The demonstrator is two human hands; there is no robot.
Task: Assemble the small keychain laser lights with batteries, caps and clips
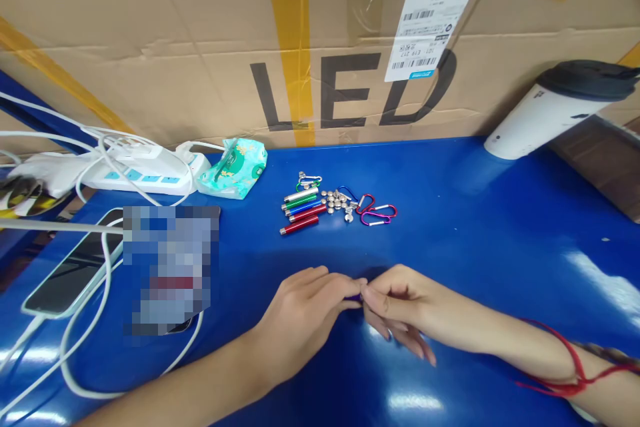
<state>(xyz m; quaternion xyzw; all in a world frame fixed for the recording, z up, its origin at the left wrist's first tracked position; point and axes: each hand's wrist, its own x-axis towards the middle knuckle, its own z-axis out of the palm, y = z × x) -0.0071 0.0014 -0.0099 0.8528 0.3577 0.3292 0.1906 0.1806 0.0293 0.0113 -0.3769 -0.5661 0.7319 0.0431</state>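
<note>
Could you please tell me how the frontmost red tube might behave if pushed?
The frontmost red tube would probably roll sideways, since it looks cylindrical and lies on a glossy tabletop. Its shiny finish suggests a slippery surface, and its straight, metallic-looking body is probably stiff.

Through the head camera I take this for a makeshift work spot, in a home or a small workshop, I can't tell which: a glossy blue tabletop [465, 227] bearing grouped coloured tubes [303, 207] and carabiners [379, 222], a big taped carton [200, 33] with a shipping label [435, 20] standing behind, and everyday clutter too, a power strip [143, 180], a cabled phone [70, 280], a lidded cup [540, 121].
</note>
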